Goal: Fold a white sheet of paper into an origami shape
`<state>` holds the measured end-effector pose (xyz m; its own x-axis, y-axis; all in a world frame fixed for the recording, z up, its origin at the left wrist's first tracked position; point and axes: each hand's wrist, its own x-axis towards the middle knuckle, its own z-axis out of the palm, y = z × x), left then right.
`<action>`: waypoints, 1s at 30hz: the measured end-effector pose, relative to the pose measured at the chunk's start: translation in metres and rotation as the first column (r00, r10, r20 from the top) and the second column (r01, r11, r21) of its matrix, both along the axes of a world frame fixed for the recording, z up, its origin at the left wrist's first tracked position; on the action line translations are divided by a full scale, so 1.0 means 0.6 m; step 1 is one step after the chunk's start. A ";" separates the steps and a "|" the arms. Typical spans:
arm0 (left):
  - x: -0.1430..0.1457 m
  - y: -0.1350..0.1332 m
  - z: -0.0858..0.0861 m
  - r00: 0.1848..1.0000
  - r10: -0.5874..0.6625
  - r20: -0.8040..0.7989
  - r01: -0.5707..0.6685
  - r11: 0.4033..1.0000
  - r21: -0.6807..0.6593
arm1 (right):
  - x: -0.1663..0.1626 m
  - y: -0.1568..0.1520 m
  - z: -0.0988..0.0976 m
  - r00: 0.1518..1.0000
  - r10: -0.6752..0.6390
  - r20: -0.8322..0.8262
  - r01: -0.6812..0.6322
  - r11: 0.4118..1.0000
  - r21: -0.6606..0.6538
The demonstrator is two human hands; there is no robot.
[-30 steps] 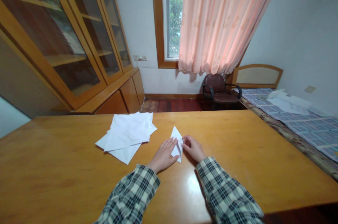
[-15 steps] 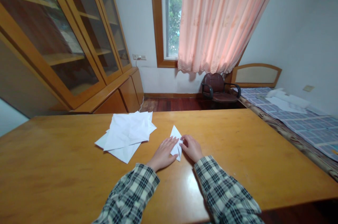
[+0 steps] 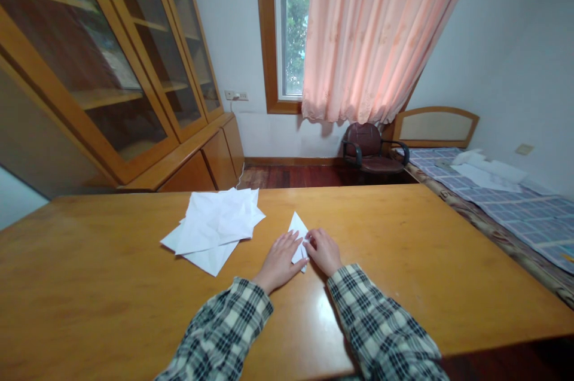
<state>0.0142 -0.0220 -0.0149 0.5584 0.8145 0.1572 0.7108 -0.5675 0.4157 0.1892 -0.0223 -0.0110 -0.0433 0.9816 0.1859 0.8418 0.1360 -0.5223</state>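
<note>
A small folded piece of white paper (image 3: 297, 226) lies on the wooden table (image 3: 381, 237), its pointed end facing away from me. My left hand (image 3: 281, 258) rests on its left side with fingers stretched out and the thumb across its near part. At the paper's right edge my right hand (image 3: 323, 251) has its fingers curled, with thumb and forefinger pinching the edge. Both hands partly cover the paper. Left of my hands is a loose stack of white paper sheets (image 3: 219, 222), with corners pointing different ways.
A glass-fronted cabinet (image 3: 147, 70) stands beyond the table's left side. Past the far edge are a brown armchair (image 3: 365, 148) and a pink curtain (image 3: 368, 40) at the window. A bed (image 3: 488, 189) with a checked cover runs along the right.
My left thumb has slid a little to the right across the lower part of the folded paper. My right hand has barely moved and stays at the paper's edge.
</note>
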 end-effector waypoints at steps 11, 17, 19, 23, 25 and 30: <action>0.002 0.014 0.012 0.999 0.001 -0.050 -0.003 0.999 -0.038 | 0.010 -0.004 0.005 0.997 0.008 0.074 -0.013 0.998 0.068; -0.001 0.017 0.005 0.999 -0.014 -0.050 0.012 0.999 -0.046 | 0.007 -0.004 0.005 0.988 -0.080 0.128 0.065 0.991 0.116; -0.001 0.017 0.006 0.998 -0.017 -0.068 0.013 0.998 -0.053 | 0.006 -0.003 0.005 0.983 -0.108 0.147 0.089 0.988 0.128; 0.000 0.017 0.011 0.994 -0.017 -0.104 0.011 0.998 -0.064 | 0.005 -0.001 0.004 0.969 -0.161 0.187 0.132 0.978 0.161; 0.001 0.017 0.012 0.993 -0.017 -0.114 0.009 0.998 -0.067 | 0.006 0.002 0.003 0.963 -0.181 0.201 0.146 0.974 0.176; 0.002 0.016 0.012 0.993 -0.016 -0.118 0.008 0.998 -0.067 | 0.007 0.008 -0.001 0.952 -0.214 0.218 0.171 0.965 0.199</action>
<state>0.0153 -0.0121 -0.0075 0.5800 0.8139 0.0351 0.7503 -0.5504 0.3662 0.1931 -0.0176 -0.0114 0.0800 0.9280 0.3638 0.9571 0.0305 -0.2882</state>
